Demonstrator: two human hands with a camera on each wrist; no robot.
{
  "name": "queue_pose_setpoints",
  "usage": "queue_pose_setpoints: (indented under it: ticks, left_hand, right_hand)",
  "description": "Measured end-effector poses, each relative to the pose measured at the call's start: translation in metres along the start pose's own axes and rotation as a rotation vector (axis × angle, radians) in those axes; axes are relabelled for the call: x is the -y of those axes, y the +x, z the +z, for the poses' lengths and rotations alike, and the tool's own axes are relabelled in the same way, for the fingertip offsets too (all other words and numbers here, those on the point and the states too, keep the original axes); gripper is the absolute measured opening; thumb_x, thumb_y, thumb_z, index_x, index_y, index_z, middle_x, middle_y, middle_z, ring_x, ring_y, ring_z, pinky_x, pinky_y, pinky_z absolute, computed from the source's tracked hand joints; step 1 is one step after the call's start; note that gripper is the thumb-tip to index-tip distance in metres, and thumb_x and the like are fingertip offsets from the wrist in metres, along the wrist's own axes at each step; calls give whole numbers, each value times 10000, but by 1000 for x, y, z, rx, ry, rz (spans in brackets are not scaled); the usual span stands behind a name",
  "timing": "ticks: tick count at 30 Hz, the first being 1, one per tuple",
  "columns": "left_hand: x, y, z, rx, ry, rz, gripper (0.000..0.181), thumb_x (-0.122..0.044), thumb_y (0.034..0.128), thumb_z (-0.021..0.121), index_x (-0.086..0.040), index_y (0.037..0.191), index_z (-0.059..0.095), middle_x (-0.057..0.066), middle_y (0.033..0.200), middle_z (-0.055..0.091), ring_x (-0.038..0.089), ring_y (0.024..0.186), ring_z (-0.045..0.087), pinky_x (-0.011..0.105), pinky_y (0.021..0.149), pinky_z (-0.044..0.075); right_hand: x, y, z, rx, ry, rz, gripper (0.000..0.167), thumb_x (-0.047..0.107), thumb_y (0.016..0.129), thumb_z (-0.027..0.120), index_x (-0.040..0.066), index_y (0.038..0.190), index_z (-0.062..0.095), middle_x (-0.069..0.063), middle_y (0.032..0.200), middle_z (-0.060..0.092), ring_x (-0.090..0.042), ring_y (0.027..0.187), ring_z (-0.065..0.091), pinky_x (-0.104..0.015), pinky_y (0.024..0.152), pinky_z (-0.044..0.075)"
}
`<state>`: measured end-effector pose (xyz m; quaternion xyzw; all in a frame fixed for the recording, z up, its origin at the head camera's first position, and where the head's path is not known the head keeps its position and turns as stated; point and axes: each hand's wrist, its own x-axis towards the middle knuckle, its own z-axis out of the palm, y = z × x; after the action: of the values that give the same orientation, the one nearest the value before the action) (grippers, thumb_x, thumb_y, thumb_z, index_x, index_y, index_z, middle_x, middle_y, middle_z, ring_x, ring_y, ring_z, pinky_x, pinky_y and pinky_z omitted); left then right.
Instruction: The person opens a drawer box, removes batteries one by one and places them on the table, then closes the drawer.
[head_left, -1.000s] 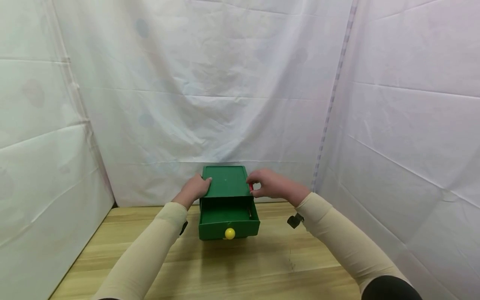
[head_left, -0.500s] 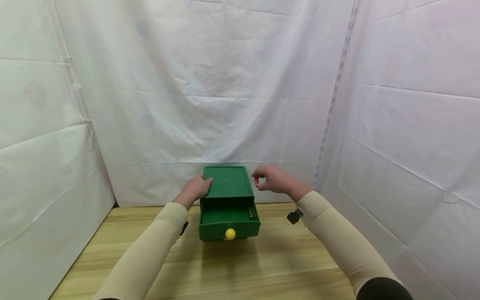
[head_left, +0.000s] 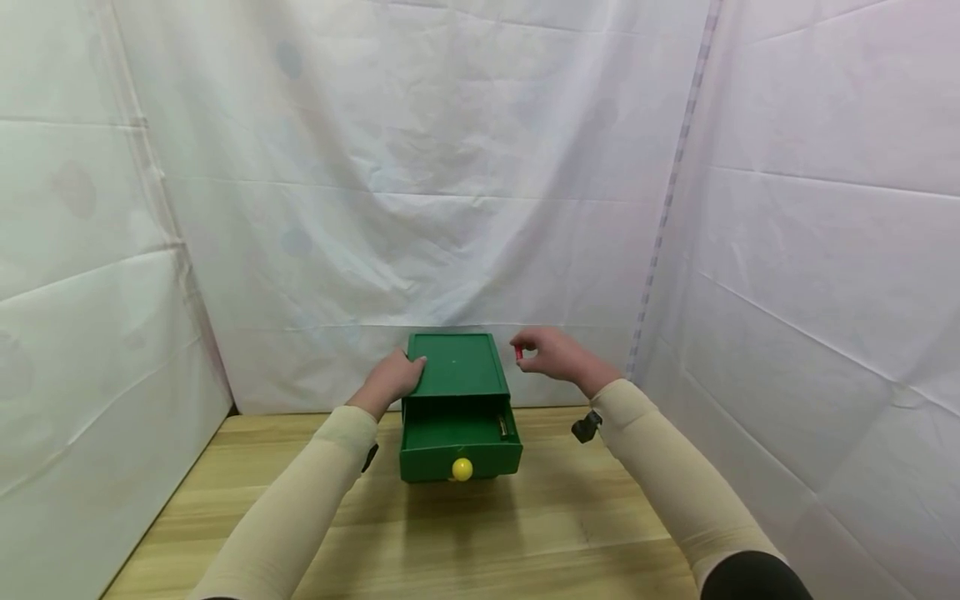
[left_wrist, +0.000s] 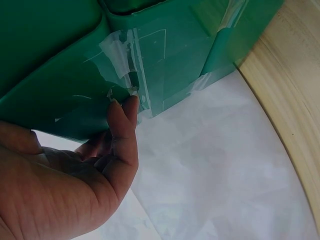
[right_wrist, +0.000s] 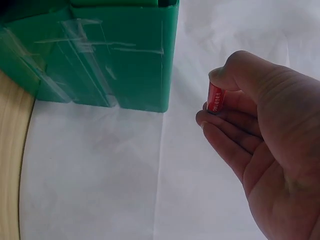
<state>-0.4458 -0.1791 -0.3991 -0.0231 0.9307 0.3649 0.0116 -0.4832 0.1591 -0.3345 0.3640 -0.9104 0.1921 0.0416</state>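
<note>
A green drawer cabinet [head_left: 457, 364] stands at the back of the table, its upper drawer [head_left: 427, 464] pulled out and showing a round yellow knob [head_left: 462, 469]. With the thumb on top and the fingers along the side, my left hand [head_left: 392, 377] grips the cabinet's left edge. My right hand [head_left: 557, 355] pinches a small red battery [right_wrist: 216, 98] between thumb and fingertips, apart from the cabinet on its right. Inside the drawer, along the right wall, lies a small dark and gold cylinder [head_left: 503, 427], too small to tell more.
The wooden table [head_left: 570, 533] extends in front of the cabinet. A white cloth [head_left: 420, 208] hangs close behind it, with more cloth at both sides. Clear tape [left_wrist: 135, 70] runs over the cabinet's side.
My right hand has moved right and slightly up, away from the cabinet's right edge, with the red battery. The cylinder in the drawer shows more plainly. The left hand stays put.
</note>
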Motion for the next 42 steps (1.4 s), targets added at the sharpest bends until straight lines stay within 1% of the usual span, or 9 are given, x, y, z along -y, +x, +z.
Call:
queue_pose_setpoints:
  ticks: [5,7,13,18,23,25,32,37,42]
  left_hand:
    - [-1,-1,-2,1,-4,-1,780,-471,1207,391,111,1697,221,338,1611,466,475,1410,552,602,1100,492]
    - [-1,0,-2,1,-2,-1,781,-472,1208,390,112,1698,218,338,1613,464,476,1413,549,603,1103,491]
    - [-2,0,-1,0,2,-3,773,-475,1206,397,111,1686,247,335,1574,501,470,1379,576,600,1081,505]
    - [-2,2,0,7,-18,-14,766,-478,1201,413,93,1689,263,321,1573,515,465,1386,578,602,1091,504]
    - [-2,3,0,2,-29,-5,761,-472,1201,421,100,1681,276,324,1569,515,466,1379,581,604,1092,503]
    - [-2,2,-1,0,-29,-3,762,-472,1201,421,103,1680,278,326,1568,513,466,1378,580,604,1091,502]
    - [-2,-2,-2,-4,-38,8,771,-459,1204,416,105,1696,234,341,1609,474,489,1426,543,620,1121,484]
    - [-1,-5,-1,-5,-42,12,770,-457,1203,417,102,1699,231,341,1619,467,493,1438,534,625,1138,471]
    - [0,-5,-1,-6,-39,11,764,-457,1202,420,106,1690,250,340,1599,487,489,1421,549,623,1129,478]
  right_hand:
    - [-7,3,1,-18,36,60,389,115,1062,748,51,1444,710,-133,1379,717,-328,1297,667,-535,1082,555]
    - [-8,4,2,-20,43,66,394,121,1060,747,48,1446,708,-135,1379,718,-325,1294,670,-533,1080,556]
    - [-13,6,7,-25,62,57,389,130,1057,752,42,1434,715,-133,1367,719,-322,1282,676,-526,1079,561]
    - [-18,6,11,-20,89,59,397,123,1060,747,34,1445,704,-142,1392,703,-382,1323,657,-540,1097,547]
    - [-22,6,16,-25,83,63,409,128,1065,743,32,1459,695,-148,1398,698,-363,1309,653,-541,1093,546]
    - [-23,7,17,-31,75,60,413,126,1061,744,29,1460,695,-148,1395,702,-340,1290,658,-539,1084,551]
    - [-30,9,26,-26,88,54,414,87,1050,734,-4,1451,691,-201,1401,699,-366,1285,664,-557,1076,553]
    - [-31,9,31,-21,102,77,408,75,1049,735,-5,1447,695,-186,1392,701,-384,1294,663,-553,1085,550]
    - [-33,9,36,-19,87,86,392,68,1047,736,1,1433,706,-174,1374,709,-399,1288,662,-553,1074,555]
